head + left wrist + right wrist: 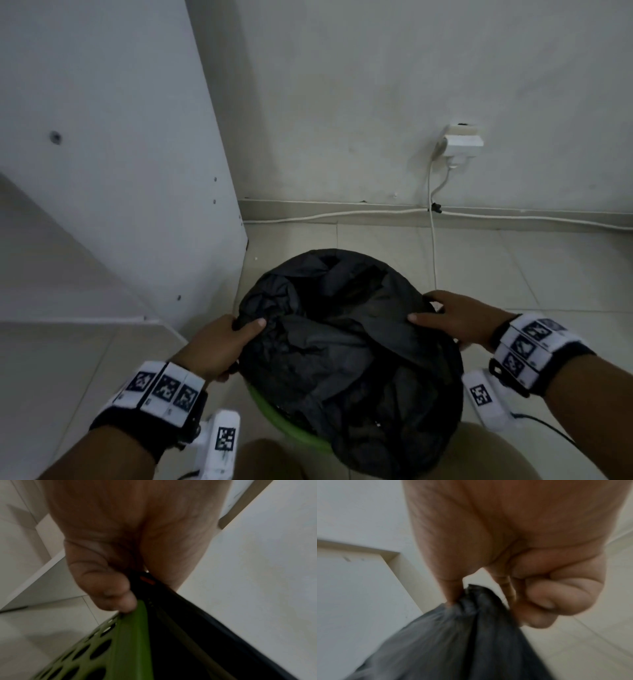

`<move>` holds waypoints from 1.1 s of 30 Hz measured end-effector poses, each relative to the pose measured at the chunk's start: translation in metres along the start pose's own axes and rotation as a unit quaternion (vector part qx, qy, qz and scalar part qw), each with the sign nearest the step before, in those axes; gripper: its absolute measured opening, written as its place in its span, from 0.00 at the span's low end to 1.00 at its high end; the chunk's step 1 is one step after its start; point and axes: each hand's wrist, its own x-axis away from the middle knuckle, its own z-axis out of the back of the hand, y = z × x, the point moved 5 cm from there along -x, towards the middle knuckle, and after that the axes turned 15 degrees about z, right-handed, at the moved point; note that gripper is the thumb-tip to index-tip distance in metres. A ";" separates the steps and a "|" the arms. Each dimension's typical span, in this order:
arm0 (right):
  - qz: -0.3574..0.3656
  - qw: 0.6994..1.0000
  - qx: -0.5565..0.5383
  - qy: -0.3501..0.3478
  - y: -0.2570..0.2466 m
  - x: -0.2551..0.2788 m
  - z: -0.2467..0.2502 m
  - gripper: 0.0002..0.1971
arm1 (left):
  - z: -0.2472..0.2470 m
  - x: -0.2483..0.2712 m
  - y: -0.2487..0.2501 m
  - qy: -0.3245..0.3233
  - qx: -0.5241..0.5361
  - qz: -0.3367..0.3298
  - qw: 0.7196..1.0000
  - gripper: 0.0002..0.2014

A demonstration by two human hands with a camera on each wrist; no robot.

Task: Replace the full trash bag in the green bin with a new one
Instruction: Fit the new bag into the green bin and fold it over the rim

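Lifting the full bag clear of the bin.

Left hand [219,342] and right hand [455,318] each pinch bunched edges of the crumpled black plastic trash bag [346,346], which sits between them in the round green perforated plastic bin [126,639]. Next, probably: gather the mouth shut and pull straight up, watching for snags on the rim.

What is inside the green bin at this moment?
A black trash bag fills the green bin, its crumpled top bulging over the rim. The left hand and right hand grip its edges. The bag's contents are hidden.
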 end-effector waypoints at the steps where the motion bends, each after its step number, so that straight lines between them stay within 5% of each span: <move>1: -0.011 1.000 0.007 0.013 0.002 0.008 -0.003 0.28 | -0.004 0.006 -0.003 0.000 0.008 -0.005 1.000 0.22; 6: -0.017 0.983 -0.144 0.113 0.019 0.035 -0.029 0.27 | -0.012 0.023 -0.018 0.078 0.066 -0.046 0.994 0.21; 13: 0.009 0.879 -0.327 0.346 0.028 0.046 -0.068 0.21 | -0.007 0.021 -0.014 0.281 0.087 -0.045 0.955 0.19; 18: 0.030 0.804 -0.443 0.395 0.012 0.041 -0.084 0.07 | -0.032 0.016 -0.003 0.114 0.353 -0.019 0.928 0.10; 22: 0.025 0.746 -0.537 0.393 -0.002 0.043 -0.094 0.07 | -0.051 0.023 0.002 0.039 0.431 0.000 0.902 0.04; 31: -0.041 0.738 -0.487 0.465 0.031 0.050 -0.105 0.10 | -0.047 0.007 -0.035 -0.120 0.627 0.053 0.768 0.17; 33: -0.042 0.709 -0.555 0.434 0.045 0.042 -0.116 0.12 | -0.048 0.002 -0.039 -0.193 0.632 0.034 0.750 0.34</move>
